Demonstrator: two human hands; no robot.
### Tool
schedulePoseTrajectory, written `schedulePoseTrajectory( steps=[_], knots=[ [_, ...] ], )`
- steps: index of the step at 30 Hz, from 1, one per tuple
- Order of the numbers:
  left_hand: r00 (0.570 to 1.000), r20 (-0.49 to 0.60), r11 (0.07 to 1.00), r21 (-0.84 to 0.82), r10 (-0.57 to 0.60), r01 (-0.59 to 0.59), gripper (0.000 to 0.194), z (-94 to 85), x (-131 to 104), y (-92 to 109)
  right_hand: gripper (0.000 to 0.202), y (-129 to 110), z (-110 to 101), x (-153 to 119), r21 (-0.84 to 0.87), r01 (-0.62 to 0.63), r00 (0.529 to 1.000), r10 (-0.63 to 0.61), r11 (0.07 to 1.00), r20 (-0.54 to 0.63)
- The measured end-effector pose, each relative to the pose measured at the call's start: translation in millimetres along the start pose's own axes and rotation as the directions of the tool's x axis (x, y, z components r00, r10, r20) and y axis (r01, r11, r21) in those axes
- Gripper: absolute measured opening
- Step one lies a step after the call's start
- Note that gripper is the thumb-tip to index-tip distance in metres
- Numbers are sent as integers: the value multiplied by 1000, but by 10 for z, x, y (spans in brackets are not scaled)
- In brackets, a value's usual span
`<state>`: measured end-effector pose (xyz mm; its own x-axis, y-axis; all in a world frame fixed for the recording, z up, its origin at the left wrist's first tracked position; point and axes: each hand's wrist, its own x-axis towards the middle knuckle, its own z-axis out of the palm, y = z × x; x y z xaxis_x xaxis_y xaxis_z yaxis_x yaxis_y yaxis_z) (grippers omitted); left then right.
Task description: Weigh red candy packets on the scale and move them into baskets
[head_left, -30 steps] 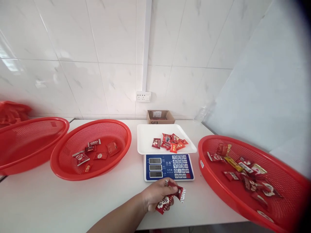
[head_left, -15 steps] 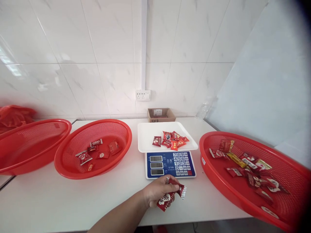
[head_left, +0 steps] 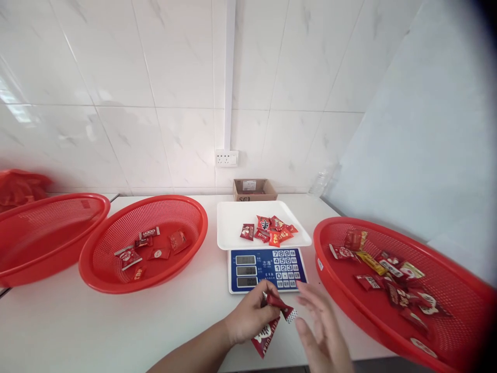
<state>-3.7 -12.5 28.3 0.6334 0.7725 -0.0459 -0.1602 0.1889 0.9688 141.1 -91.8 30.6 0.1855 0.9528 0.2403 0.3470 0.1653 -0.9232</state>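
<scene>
My left hand (head_left: 254,313) is closed around red snack packets (head_left: 267,336) with white print, just in front of the scale. One wrapper end with a dotted white edge sticks out to the right of my thumb. Close by on the right is my right hand (head_left: 322,331), fingers apart and slightly blurred, holding nothing. Behind both hands stands a blue and white digital scale (head_left: 267,269). Its white tray (head_left: 229,228) bears several red and orange wrapped candies (head_left: 274,228).
A red basket (head_left: 326,285) with mixed packets stands on the right. To the left, another red basket (head_left: 89,272) has several red packets, beside a third basket (head_left: 50,259). A cardboard box (head_left: 254,190) sits behind the scale, below a wall socket (head_left: 227,158).
My right hand has come into view from the lower right, toward the packets in my left hand. The camera view has shifted slightly; the candies on the tray have not moved.
</scene>
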Motion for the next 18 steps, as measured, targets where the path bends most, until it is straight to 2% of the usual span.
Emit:
schedulePoseTrajectory(
  steps=[3, 6, 10, 13, 18],
  knots=[
    [990, 101, 971, 210, 96, -115, 23, 13, -23, -13, 55, 169, 170, 116, 122, -149, 978, 128, 981, 163],
    [979, 151, 890, 416, 137, -189, 26, 35, -43, -58, 59, 257, 185, 160, 96, -215, 939, 179, 972, 292],
    [978, 142, 858, 472, 155, -204, 34, 102, -63, -113, 60, 287, 98, 231, 72, -235, 918, 196, 969, 345],
    [974, 104, 837, 498, 202, -227, 39, 154, -72, -103, 60, 309, 68, 276, 48, -205, 921, 176, 978, 347],
    [940, 134, 707, 628, 313, -325, 45, 185, -113, -23, 59, 341, 71, 254, 107, -208, 928, 161, 972, 335]
  ],
)
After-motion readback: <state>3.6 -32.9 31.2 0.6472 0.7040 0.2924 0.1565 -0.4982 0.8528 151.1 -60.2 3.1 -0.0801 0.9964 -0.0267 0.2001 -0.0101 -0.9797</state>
